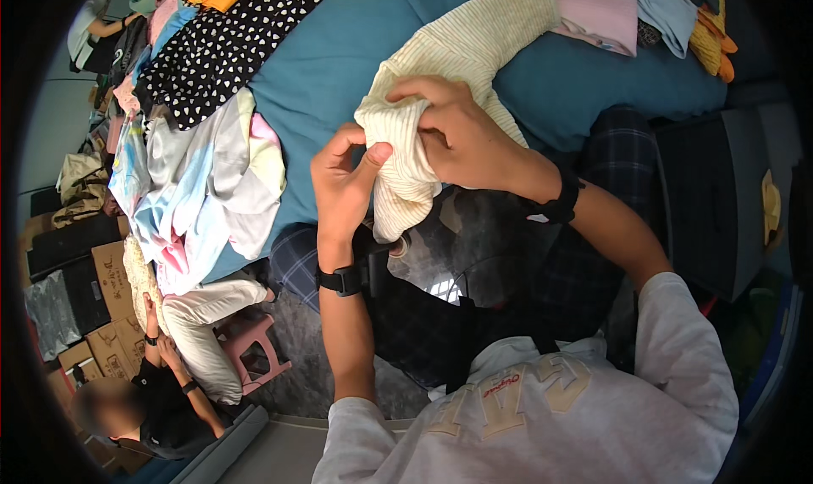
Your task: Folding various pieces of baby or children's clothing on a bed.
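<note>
A cream garment with thin yellow stripes (474, 44) lies across the blue surface in front of me, and its near end hangs off the edge over my lap. Whether it is a top or trousers I cannot tell. On the left side of its bunched end, my left hand (343, 183) pinches the fabric between thumb and fingers. My right hand (474, 141) grips the same end from the right, its fingers curled into the cloth and partly hidden by the folds. Both hands are close together, with a short stretch of striped fabric between them.
Left of me lie a black dress with white hearts (229, 44) and a pastel garment (212, 179). More clothes, including a pink one (593, 14), lie at the far right. A person (182, 408) sits low at left beside a pink stool (254, 348) and cardboard boxes (110, 281).
</note>
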Tool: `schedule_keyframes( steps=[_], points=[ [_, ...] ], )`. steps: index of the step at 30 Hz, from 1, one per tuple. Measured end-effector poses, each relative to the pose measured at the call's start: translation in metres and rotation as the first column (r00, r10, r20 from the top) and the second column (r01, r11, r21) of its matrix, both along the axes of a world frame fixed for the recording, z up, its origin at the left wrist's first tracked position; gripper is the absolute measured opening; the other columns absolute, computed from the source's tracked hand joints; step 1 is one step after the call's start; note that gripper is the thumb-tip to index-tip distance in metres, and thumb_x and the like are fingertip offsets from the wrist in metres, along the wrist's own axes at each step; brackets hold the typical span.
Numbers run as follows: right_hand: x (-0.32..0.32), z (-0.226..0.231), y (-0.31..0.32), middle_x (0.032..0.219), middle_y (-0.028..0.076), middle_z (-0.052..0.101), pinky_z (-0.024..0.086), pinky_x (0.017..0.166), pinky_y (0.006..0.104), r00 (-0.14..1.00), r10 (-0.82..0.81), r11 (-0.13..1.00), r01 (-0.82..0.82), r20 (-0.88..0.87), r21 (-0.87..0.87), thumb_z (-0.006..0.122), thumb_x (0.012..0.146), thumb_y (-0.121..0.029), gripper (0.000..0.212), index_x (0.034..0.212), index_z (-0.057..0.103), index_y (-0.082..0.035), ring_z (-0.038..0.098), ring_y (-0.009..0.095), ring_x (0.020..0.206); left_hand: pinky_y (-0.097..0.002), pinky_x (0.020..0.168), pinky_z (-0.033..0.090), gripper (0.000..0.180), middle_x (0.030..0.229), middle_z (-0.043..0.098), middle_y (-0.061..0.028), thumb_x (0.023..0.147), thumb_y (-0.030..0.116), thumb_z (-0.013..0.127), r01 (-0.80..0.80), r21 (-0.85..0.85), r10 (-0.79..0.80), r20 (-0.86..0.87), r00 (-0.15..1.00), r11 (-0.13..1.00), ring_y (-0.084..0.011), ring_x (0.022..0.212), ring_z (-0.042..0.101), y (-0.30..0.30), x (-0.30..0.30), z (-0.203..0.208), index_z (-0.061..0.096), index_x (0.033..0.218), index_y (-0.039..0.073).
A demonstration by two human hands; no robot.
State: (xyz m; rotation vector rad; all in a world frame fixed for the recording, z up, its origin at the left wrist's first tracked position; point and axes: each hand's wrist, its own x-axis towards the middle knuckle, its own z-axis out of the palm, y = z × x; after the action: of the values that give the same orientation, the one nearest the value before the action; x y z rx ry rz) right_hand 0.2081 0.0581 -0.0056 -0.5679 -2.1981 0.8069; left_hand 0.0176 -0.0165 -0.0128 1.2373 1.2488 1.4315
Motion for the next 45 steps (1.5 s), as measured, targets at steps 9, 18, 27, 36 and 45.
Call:
schedule_keyframes(
  steps=[9, 18, 27, 36, 45],
  points=[
    [-0.001, -0.003, -0.002, 0.141, 0.023, 0.053, 0.039, 0.1, 0.0478, 0.996, -0.082, 0.995, 0.081, 0.018, 0.059, 0.069, 0.076, -0.011, 0.015, 0.078, 0.07, 0.003, 0.051, 0.037, 0.129, -0.0275, 0.078, 0.048, 0.016, 0.092, 0.064, -0.0039, 0.08, -0.004, 0.079, -0.013, 0.116, 0.009, 0.038, 0.999, 0.993, -0.0109, 0.086, 0.057, -0.002, -0.005, -0.009, 0.065, 0.088, -0.001],
    [-0.003, -0.017, 0.0, 0.154, 0.01, 0.042, 0.03, 0.117, 0.0437, 0.983, 0.047, 0.949, -0.1, -0.178, -0.298, 0.072, 0.08, -0.005, 0.05, 0.13, 0.063, -0.006, 0.035, 0.031, 0.144, -0.0297, 0.085, 0.049, 0.02, 0.099, 0.067, -0.008, 0.075, 0.0, 0.085, 0.031, 0.175, -0.055, 0.131, 0.99, 0.984, -0.0154, 0.093, 0.062, -0.003, 0.009, -0.01, 0.069, 0.087, -0.001],
    [0.005, -0.001, 0.009, 0.148, 0.011, 0.047, 0.033, 0.114, 0.0384, 0.98, 0.063, 0.96, -0.111, -0.189, -0.256, 0.066, 0.081, 0.003, 0.032, 0.113, 0.07, 0.0, 0.042, 0.026, 0.139, -0.0244, 0.078, 0.045, 0.008, 0.083, 0.062, -0.0014, 0.086, 0.001, 0.075, -0.216, 0.067, 0.199, 0.199, 0.959, 0.974, -0.0097, 0.08, 0.056, -0.002, -0.02, -0.002, 0.068, 0.088, 0.0],
    [0.022, 0.002, 0.033, 0.143, 0.009, 0.045, 0.038, 0.108, 0.0346, 0.588, -0.115, 0.498, -0.663, -0.8, -0.559, 0.058, 0.094, -0.004, 0.015, 0.102, 0.069, 0.004, 0.041, 0.02, 0.135, -0.0199, 0.068, 0.04, 0.012, 0.077, 0.064, 0.0005, 0.087, 0.009, 0.077, -0.348, -0.165, 0.383, 0.298, 0.875, 0.923, -0.0062, 0.071, 0.053, -0.002, -0.033, -0.004, 0.068, 0.083, 0.002],
    [0.01, 0.008, 0.02, 0.126, 0.008, 0.057, 0.046, 0.096, 0.0258, 0.867, -0.005, 0.658, -0.373, -0.499, -0.654, 0.06, 0.098, -0.015, 0.026, 0.117, 0.063, 0.003, 0.056, 0.012, 0.113, -0.0253, 0.085, 0.042, 0.015, 0.104, 0.059, -0.0043, 0.091, 0.002, 0.067, -0.227, 0.306, 0.292, -0.186, 0.938, 0.925, -0.011, 0.093, 0.053, -0.003, 0.007, 0.008, 0.058, 0.103, 0.002]
  ],
)
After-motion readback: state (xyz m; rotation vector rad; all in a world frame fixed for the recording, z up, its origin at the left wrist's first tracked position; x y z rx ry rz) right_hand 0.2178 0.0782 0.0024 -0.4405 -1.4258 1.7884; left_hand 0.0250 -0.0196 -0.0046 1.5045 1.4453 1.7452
